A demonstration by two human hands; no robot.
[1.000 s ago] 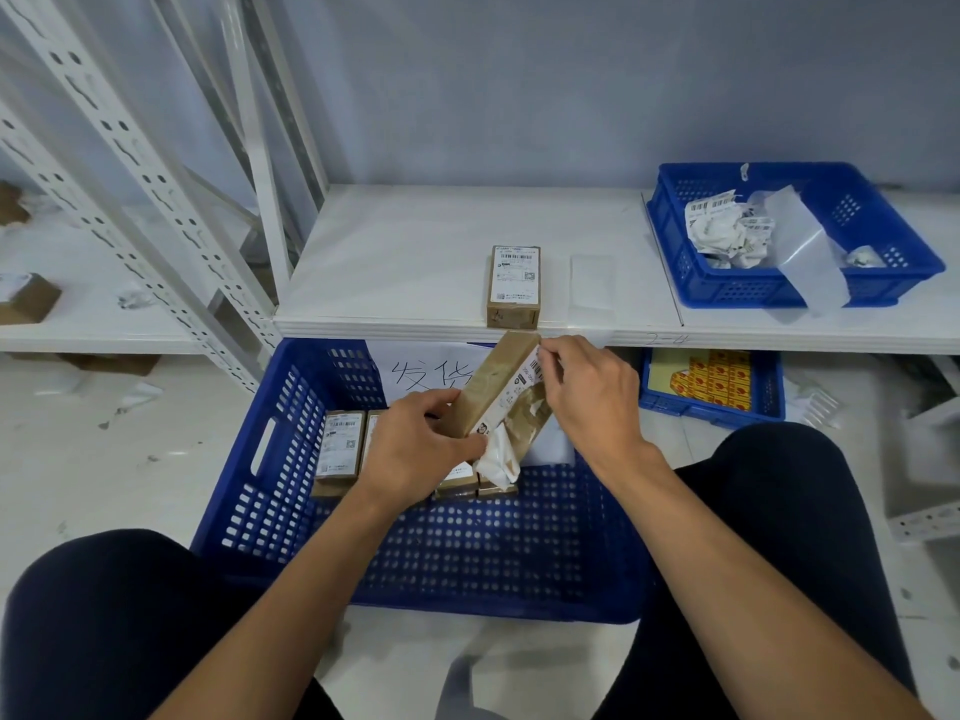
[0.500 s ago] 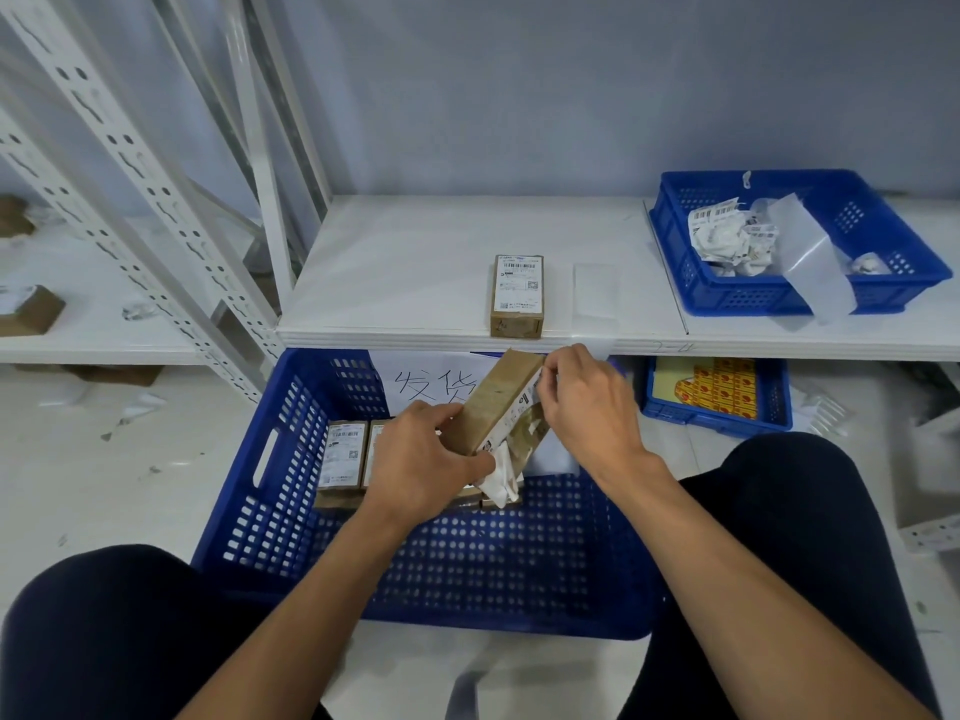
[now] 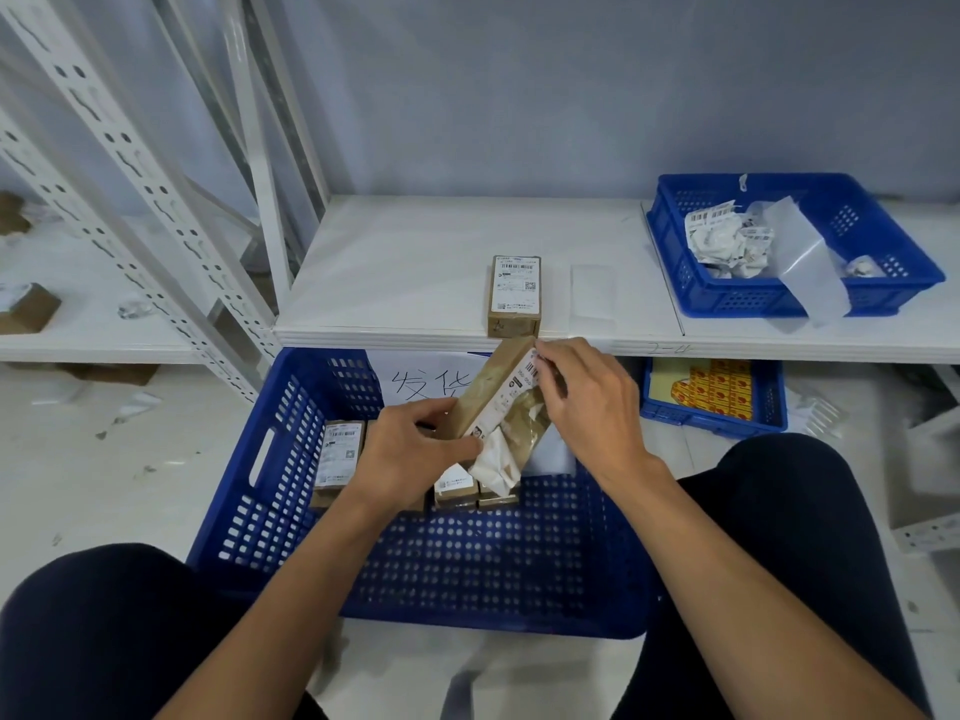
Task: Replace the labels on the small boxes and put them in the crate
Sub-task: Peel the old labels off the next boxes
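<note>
My left hand [image 3: 410,449] grips the lower end of a small brown box [image 3: 491,394], tilted up over the big blue crate [image 3: 291,491]. My right hand [image 3: 592,407] pinches the white label [image 3: 531,374] at the box's top corner. A part of that label hangs peeled and crumpled below the box [image 3: 496,462]. Several labelled boxes [image 3: 337,454] lie in a row inside the crate, partly hidden by my left hand. One more labelled box [image 3: 514,293] lies on the white shelf [image 3: 415,272].
A blue tray [image 3: 779,298] with crumpled old labels and a backing strip sits on the shelf at right. Below it a smaller blue tray [image 3: 711,415] holds a yellow and red sticker sheet. A perforated rack upright [image 3: 130,200] slants at left. My knees flank the crate.
Both hands and the box have stayed nearly in place. My right fingers have worked a little at the label's top corner. The camera has tipped slightly.
</note>
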